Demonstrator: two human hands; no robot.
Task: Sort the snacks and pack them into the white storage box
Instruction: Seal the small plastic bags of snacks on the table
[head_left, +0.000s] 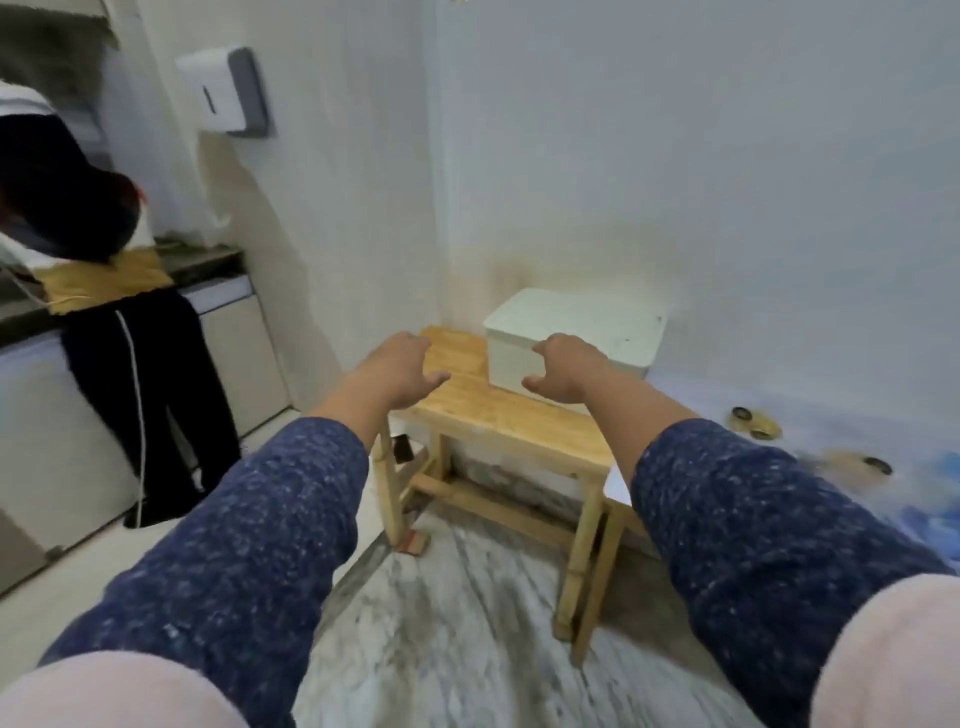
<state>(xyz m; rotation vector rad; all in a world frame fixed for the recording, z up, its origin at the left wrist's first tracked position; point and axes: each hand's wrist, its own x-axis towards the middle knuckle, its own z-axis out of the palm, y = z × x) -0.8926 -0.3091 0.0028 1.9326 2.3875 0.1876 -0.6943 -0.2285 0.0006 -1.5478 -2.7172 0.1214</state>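
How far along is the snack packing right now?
Nothing looks packed: the white storage box sits lidded on the wooden table. Both the left hand and right hand are empty, reaching toward it. No snacks are visible, so opening, sorting and packing remain.

The storage box (574, 338) sits on the table's (498, 415) far right end, in the wall corner.
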